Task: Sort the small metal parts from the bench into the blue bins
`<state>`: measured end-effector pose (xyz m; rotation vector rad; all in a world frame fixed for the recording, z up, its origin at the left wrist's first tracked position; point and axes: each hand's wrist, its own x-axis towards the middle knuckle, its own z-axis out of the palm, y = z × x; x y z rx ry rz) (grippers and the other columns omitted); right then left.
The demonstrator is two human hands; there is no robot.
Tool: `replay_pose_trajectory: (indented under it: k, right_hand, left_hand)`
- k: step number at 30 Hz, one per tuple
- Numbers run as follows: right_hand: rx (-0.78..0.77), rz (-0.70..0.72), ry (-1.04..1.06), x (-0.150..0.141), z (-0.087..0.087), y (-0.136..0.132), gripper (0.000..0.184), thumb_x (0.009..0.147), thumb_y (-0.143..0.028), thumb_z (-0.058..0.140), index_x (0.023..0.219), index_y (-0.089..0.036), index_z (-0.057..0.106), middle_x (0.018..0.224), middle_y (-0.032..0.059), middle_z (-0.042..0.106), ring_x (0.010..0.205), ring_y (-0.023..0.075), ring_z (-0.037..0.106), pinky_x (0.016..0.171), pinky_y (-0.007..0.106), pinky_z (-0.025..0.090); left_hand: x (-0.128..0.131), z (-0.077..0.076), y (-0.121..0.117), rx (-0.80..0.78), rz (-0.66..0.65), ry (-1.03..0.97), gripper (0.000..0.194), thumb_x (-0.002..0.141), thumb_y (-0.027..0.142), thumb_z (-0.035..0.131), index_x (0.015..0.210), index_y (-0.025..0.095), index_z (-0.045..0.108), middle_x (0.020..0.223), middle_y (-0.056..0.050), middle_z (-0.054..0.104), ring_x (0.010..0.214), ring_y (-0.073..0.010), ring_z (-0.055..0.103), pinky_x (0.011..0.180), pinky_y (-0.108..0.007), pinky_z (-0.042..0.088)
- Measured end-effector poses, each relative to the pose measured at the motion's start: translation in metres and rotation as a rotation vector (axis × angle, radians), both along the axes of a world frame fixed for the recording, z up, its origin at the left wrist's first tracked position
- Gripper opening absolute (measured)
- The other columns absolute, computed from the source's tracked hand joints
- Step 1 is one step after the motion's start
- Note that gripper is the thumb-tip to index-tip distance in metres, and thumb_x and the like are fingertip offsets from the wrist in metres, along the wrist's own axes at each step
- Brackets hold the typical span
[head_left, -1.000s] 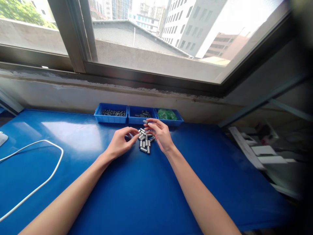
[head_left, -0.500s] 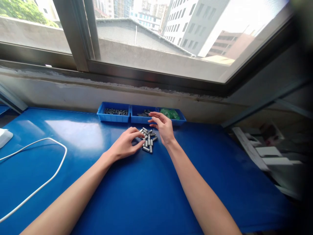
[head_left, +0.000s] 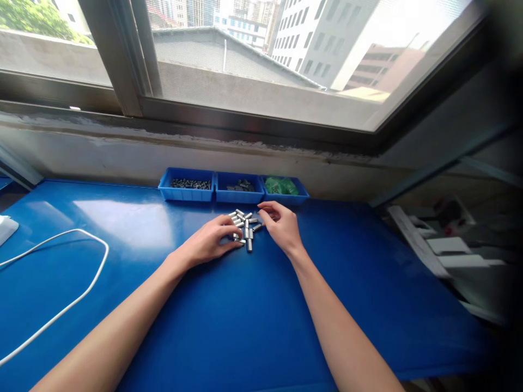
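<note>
A loose pile of short silvery metal pieces (head_left: 247,228), like small bars, lies on the blue tabletop between my hands. My left hand (head_left: 214,237) curls around the pile's left side, its thumb and forefinger closed about one metal piece (head_left: 242,242) at the near edge; the other fingers partly cover more pieces. To the right of the pile, my right hand (head_left: 281,222) holds thumb and forefinger together in a pinch. Whatever is between those fingertips is too small to make out.
Three joined blue bins stand behind the pile: the left bin (head_left: 186,194) has small dark parts, the middle bin (head_left: 239,196) metal pieces, the right bin (head_left: 302,197) a green bag (head_left: 281,186). A white cable (head_left: 102,267) loops at left. Behind is a window (head_left: 245,117).
My right hand has come down from in front of the bins to the pile's right edge, its fingers closing. My left fingers have drawn in around a near piece. The view shifted slightly.
</note>
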<state>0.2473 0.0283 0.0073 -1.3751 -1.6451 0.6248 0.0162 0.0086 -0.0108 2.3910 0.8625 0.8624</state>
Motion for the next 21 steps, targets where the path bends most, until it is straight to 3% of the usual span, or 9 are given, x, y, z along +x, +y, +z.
replay_pose_trajectory:
  k: [4, 8, 11, 17, 21]
  right_hand:
    - [-0.034, 0.245, -0.262, 0.01, 0.012, -0.006, 0.032, 0.079, -0.03, 0.07, 0.11, -0.022, 0.071, 0.096, 0.0041, 0.071, 0.058, 0.0109, 0.057, 0.059, 0.026, 0.049]
    - [-0.112, 0.389, -0.212, 0.017, 0.013, -0.007, 0.042, 0.079, -0.029, 0.071, 0.121, -0.022, 0.067, 0.096, 0.0032, 0.071, 0.07, 0.0133, 0.062, 0.067, 0.026, 0.053]
    - [-0.134, 0.424, -0.169, 0.019, 0.011, -0.005, 0.04, 0.082, -0.028, 0.069, 0.121, -0.022, 0.068, 0.097, 0.0041, 0.072, 0.078, 0.0152, 0.065, 0.077, 0.03, 0.055]
    - [-0.125, 0.407, -0.164, 0.021, 0.01, -0.003, 0.025, 0.082, -0.031, 0.07, 0.103, -0.019, 0.074, 0.09, 0.0053, 0.074, 0.077, 0.0181, 0.068, 0.072, 0.03, 0.056]
    - [-0.154, 0.394, -0.058, 0.023, 0.01, -0.003, 0.024, 0.083, -0.033, 0.069, 0.101, -0.018, 0.074, 0.091, 0.0056, 0.076, 0.081, 0.0196, 0.071, 0.076, 0.032, 0.058]
  left_hand:
    - [-0.001, -0.005, 0.002, 0.077, 0.164, 0.015, 0.02, 0.097, 0.032, 0.058, 0.109, 0.023, 0.072, 0.102, -0.007, 0.062, 0.09, -0.0192, 0.063, 0.081, -0.031, 0.051]
    - [-0.001, -0.005, 0.002, 0.102, 0.209, 0.025, 0.021, 0.098, 0.032, 0.056, 0.105, 0.023, 0.073, 0.104, -0.007, 0.063, 0.092, -0.0194, 0.063, 0.082, -0.031, 0.052]
    - [-0.001, -0.005, 0.002, 0.083, 0.178, 0.037, 0.019, 0.097, 0.031, 0.058, 0.105, 0.022, 0.072, 0.105, -0.008, 0.064, 0.094, -0.02, 0.064, 0.085, -0.032, 0.052]
    - [-0.001, -0.003, 0.002, 0.079, 0.159, 0.039, 0.018, 0.097, 0.031, 0.057, 0.102, 0.021, 0.071, 0.102, -0.008, 0.065, 0.095, -0.0205, 0.062, 0.087, -0.034, 0.051]
    - [-0.001, -0.001, 0.002, 0.068, 0.166, 0.012, 0.018, 0.096, 0.032, 0.059, 0.103, 0.021, 0.072, 0.103, -0.008, 0.066, 0.095, -0.0209, 0.062, 0.088, -0.034, 0.051]
